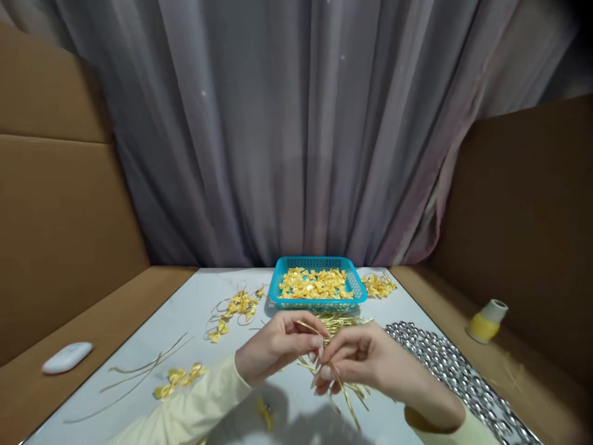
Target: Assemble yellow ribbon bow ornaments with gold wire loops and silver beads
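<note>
Gold cord (347, 405) is up in the air at the near middle, clear of the worktop (192, 306), and both hands are on it! Left hand (283, 346) has a firm pinch, thumb against finger; right hand (365, 357) matches it, grip closed on the cord, a strand trailing down toward us. Whether anything else sits between those fingertips, I can't tell, they overlap too closely.

Down at the near edge, one lone bow (264, 413) waits. Off to the left, yellow bows (178, 378) lie just beside some loose cords (158, 357). Over on the right, a great spread of silver beads (433, 355), and behind the hands, a bundle of cords (336, 322), partly hidden.

Further back now, the looped bows (241, 306), cord and beads on them: those look like the made-up pieces, a modest cluster by my reckoning, too tangled to count. And what's left? Plenty, I'd judge! The blue basket (319, 305) at the far side is well stocked with plain bows (315, 283), more bows (378, 285) sit just right of it, and the piece in hand looks unfinished
</note>
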`<state>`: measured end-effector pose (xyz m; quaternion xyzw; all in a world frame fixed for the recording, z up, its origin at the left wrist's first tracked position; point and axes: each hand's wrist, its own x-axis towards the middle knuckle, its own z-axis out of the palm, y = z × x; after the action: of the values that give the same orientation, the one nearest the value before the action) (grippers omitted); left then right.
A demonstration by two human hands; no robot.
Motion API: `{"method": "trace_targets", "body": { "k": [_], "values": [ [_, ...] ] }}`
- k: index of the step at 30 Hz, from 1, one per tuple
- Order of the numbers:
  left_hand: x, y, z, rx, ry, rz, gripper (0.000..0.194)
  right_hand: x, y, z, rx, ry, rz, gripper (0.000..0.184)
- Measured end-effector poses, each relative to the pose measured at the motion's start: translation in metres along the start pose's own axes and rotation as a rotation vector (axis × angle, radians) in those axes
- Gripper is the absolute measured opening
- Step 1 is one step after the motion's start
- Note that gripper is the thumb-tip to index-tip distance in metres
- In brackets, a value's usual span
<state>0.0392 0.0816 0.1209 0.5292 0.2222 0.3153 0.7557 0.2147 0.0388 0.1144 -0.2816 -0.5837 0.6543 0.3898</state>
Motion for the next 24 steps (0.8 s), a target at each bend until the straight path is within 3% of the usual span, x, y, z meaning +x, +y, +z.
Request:
{"method": "trace_targets", "body": {
  "k": [5, 14, 19, 24],
  "values": [
    [0.020, 0.003, 0.001, 0.001, 0.072, 0.034, 0.015, 0.003, -0.003, -0.019, 0.011, 0.078, -0.077, 0.018],
    [0.059, 0.004, 0.001, -0.016, 0.167, -0.003, 0.015, 0.001, -0.012, -0.045, 0.283, 0.346, -0.201, 0.014],
    [0.072, -0.010, 0.007, 0.322, 0.330, 0.138, 0.020, 0.013, 0.000, -0.058, 0.201, 0.669, -0.292, 0.021],
    [0.080, -0.024, 0.005, 0.474, 0.495, 0.273, 0.025, 0.022, 0.020, -0.062, 0.156, 0.756, -0.257, 0.023]
  ]
}}
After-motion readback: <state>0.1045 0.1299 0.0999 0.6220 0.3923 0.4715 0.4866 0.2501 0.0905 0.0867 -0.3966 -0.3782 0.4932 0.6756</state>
